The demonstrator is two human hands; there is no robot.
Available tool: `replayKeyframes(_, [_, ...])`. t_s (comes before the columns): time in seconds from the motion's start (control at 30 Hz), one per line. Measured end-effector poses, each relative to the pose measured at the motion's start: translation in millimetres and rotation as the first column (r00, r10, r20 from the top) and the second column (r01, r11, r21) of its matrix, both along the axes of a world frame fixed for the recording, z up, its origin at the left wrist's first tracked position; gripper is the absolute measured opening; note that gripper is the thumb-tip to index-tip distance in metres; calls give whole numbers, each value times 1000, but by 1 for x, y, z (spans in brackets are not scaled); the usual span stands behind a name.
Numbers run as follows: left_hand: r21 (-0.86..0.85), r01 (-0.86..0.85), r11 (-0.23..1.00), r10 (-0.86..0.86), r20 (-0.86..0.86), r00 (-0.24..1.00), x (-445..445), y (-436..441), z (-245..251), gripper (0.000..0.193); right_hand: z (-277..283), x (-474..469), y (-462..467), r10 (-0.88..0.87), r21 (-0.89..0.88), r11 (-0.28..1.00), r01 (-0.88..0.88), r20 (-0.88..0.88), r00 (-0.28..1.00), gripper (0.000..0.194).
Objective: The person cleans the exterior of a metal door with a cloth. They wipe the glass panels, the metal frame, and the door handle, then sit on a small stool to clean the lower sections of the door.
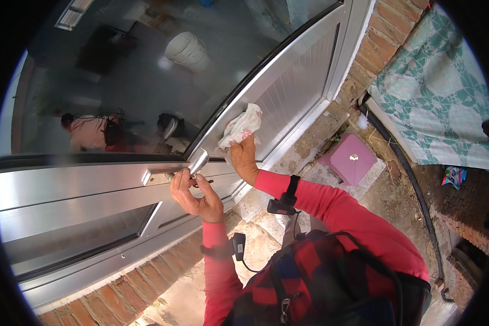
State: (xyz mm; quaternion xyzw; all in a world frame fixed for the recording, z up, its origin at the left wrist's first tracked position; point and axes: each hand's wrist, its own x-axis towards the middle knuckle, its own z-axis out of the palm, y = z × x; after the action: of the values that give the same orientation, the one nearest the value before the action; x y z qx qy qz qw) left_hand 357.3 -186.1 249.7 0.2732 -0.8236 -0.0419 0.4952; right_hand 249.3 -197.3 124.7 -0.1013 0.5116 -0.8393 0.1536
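My left hand (197, 195) has its fingers and thumb closed around the metal lever handle (197, 161) of an aluminium-framed door. The handle's plate (157, 178) shows at the left of the fingers, and a dark key-like piece sticks out beside the thumb. My right hand (244, 157) holds a crumpled white cloth with a pink pattern (244, 124) against the door's metal frame, between the large glass pane (126, 81) and the ribbed lower panel (297, 89). Part of the cloth hides the fingertips.
A purple plastic stool (352, 159) stands on the ground at right. Beyond it runs a black hose (407, 171) beside a green-and-white patterned cover (436, 93). Brick edging (126, 289) borders the door frame. A white bucket (187, 51) shows in the glass, inside or reflected; I cannot tell which.
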Motion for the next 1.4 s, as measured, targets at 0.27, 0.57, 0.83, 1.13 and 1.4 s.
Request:
replayKeyframes(0.27, [105,158,982,-161,24,987,12,-1,7,35,23,70,-9,7,-32,999,-4,100,995,61])
replayKeyframes(0.57, [164,255,953,-265,42,963,19,0,11,43,1,86,-19,-70,31,997,71,-19,997,72])
replayKeyframes(0.83, [120,258,959,-266,56,962,18,1,10,44,-18,89,-16,-147,173,968,181,-189,971,67])
replayKeyframes(1.13, [79,253,964,-258,51,965,15,-3,5,44,-67,91,-14,-203,196,954,226,-134,970,54])
replayKeyframes(1.4, [17,236,972,-236,56,970,12,-6,0,43,-124,81,-12,-48,391,916,-90,331,942,46])
